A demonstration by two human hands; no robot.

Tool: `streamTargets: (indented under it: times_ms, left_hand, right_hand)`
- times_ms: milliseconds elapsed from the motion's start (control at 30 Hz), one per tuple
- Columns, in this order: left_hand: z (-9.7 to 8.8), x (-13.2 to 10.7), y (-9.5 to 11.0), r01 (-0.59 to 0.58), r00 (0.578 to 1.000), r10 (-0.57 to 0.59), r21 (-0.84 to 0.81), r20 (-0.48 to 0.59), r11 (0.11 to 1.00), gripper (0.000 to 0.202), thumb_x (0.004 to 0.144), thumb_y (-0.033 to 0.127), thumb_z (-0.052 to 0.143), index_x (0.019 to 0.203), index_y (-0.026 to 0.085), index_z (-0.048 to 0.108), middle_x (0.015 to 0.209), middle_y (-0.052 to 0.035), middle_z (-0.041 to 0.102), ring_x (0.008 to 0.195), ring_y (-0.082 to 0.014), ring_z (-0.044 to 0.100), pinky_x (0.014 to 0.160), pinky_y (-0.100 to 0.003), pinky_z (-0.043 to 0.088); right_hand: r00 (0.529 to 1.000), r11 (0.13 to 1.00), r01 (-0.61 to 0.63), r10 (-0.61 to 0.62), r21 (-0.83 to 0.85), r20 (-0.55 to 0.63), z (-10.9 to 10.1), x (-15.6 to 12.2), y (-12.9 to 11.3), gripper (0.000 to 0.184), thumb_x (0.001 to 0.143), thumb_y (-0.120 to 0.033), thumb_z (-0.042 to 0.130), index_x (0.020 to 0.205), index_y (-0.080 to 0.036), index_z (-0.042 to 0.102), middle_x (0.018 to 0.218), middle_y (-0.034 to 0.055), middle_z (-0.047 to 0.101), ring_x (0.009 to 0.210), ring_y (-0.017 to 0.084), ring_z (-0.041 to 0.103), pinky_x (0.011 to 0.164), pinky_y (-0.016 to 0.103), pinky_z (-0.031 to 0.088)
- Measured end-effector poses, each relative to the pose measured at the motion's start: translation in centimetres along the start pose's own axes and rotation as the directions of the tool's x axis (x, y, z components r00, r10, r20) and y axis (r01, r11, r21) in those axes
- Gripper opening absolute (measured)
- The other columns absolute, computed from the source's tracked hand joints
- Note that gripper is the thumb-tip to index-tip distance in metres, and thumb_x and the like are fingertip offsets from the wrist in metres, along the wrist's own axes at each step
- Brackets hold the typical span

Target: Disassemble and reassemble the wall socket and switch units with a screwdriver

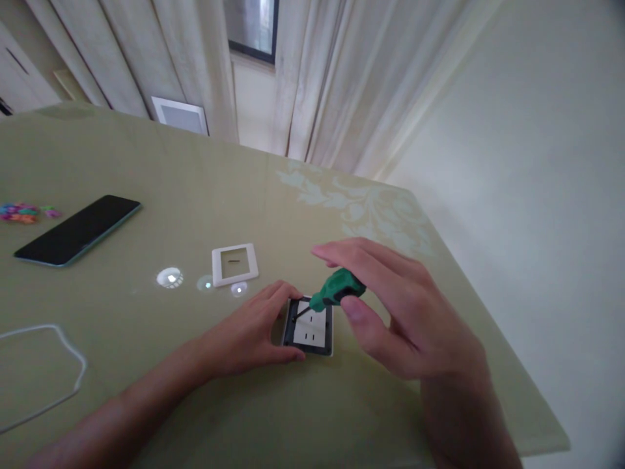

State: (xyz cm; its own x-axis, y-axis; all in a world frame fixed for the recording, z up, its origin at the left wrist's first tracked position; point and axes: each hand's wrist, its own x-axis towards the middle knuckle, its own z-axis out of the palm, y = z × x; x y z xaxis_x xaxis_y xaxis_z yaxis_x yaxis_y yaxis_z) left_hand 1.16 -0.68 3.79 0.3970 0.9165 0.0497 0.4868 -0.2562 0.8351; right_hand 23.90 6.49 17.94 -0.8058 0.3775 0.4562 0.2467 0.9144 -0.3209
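Observation:
A wall socket module [309,329] with a dark frame and white face lies flat on the green table [195,195]. My left hand [254,332] grips its left edge, thumb and fingers closed around it. My right hand [390,306] holds a green-handled screwdriver [334,291] between thumb and fingers. Its thin shaft slants down to the left, and the tip rests at the socket's upper left corner. A white square cover frame [234,264] lies apart from the socket, a little farther back on the table.
A black phone [78,229] lies at the left, with small colourful pieces [22,212] beyond it. A white cable [58,339] loops at the near left. The table's right edge runs close to my right arm. Curtains and a wall stand behind.

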Motion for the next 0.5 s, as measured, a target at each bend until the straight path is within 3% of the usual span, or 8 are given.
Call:
streamTargets:
  times_ms: [67,133,200,233,300,367,400,500]
  left_hand:
    - [0.01,-0.07,-0.1,0.023,0.999,-0.023,-0.004,0.025,1.0,0.062,0.085,0.041,0.09,0.134,0.031,0.053,0.134,-0.0041,0.063,0.122,-0.0303,0.063,0.103,-0.047,0.056]
    - [0.01,-0.08,-0.17,0.023,0.999,-0.023,-0.001,0.024,1.0,0.062,0.085,0.04,0.091,0.133,0.03,0.053,0.135,-0.0045,0.062,0.123,-0.0307,0.063,0.104,-0.047,0.055]
    - [0.0,-0.02,-0.2,0.013,1.0,-0.013,-0.007,0.026,1.0,0.061,0.085,0.04,0.091,0.132,0.03,0.054,0.135,-0.0047,0.062,0.124,-0.0313,0.063,0.104,-0.047,0.056]
    - [-0.01,0.02,-0.2,0.013,1.0,-0.013,-0.01,0.028,1.0,0.06,0.085,0.041,0.09,0.132,0.03,0.054,0.135,-0.0047,0.063,0.124,-0.0314,0.063,0.103,-0.047,0.056]
    - [-0.02,0.04,-0.21,0.014,0.999,-0.014,-0.011,0.031,1.0,0.061,0.085,0.042,0.09,0.133,0.031,0.054,0.135,-0.0047,0.063,0.125,-0.0314,0.063,0.103,-0.046,0.056]
    - [0.01,0.01,-0.26,0.019,1.0,-0.019,0.007,0.025,1.0,0.062,0.085,0.042,0.091,0.133,0.032,0.054,0.136,-0.0045,0.064,0.125,-0.0311,0.063,0.105,-0.046,0.056]
    - [0.04,-0.02,-0.31,0.017,1.0,-0.018,0.019,0.019,1.0,0.062,0.084,0.042,0.091,0.133,0.031,0.054,0.135,-0.0043,0.064,0.125,-0.0309,0.064,0.105,-0.045,0.056]
    - [0.16,-0.08,-0.46,0.008,1.0,-0.008,0.044,0.002,0.999,0.061,0.084,0.044,0.091,0.132,0.032,0.055,0.132,-0.003,0.066,0.121,-0.0301,0.066,0.101,-0.044,0.058]
  right_hand:
    - [1.0,0.997,-0.005,0.004,0.08,0.017,0.15,0.02,-0.01,0.039,0.106,-0.023,0.058,0.144,-0.017,0.063,0.126,0.0098,0.08,0.105,0.02,0.078,0.087,0.031,0.06]
    - [0.997,0.999,-0.011,0.007,-0.048,-0.079,0.31,-0.01,0.07,0.021,0.106,-0.029,0.068,0.123,-0.018,0.073,0.1,0.0045,0.083,0.081,0.016,0.077,0.073,0.026,0.057]
    - [0.991,0.986,-0.044,0.023,-0.162,-0.13,0.26,-0.1,0.13,0.019,0.101,-0.037,0.077,0.102,-0.018,0.074,0.076,-0.0002,0.078,0.063,0.014,0.07,0.062,0.026,0.051]
    - [0.994,0.987,-0.055,0.04,-0.149,-0.101,0.14,-0.15,0.13,0.021,0.101,-0.039,0.076,0.105,-0.018,0.075,0.079,0.0005,0.079,0.066,0.015,0.072,0.064,0.026,0.052]
    - [0.998,0.999,-0.051,0.051,-0.008,0.024,-0.07,-0.22,0.07,0.032,0.106,-0.034,0.064,0.133,-0.017,0.07,0.111,0.0066,0.084,0.094,0.02,0.079,0.082,0.029,0.059]
    - [0.997,0.997,-0.029,0.025,0.068,0.069,0.0,-0.23,0.01,0.043,0.11,-0.026,0.053,0.152,-0.017,0.058,0.138,0.0101,0.077,0.116,0.02,0.077,0.096,0.03,0.059]
    - [0.999,1.0,-0.016,0.015,0.023,0.029,0.14,-0.23,-0.04,0.04,0.111,-0.026,0.053,0.15,-0.017,0.061,0.136,0.0099,0.078,0.111,0.019,0.078,0.094,0.029,0.059]
    - [0.991,0.973,-0.042,0.01,-0.228,-0.136,0.45,-0.25,-0.32,0.023,0.106,-0.038,0.07,0.116,-0.018,0.076,0.089,0.0034,0.083,0.072,0.016,0.075,0.07,0.027,0.055]
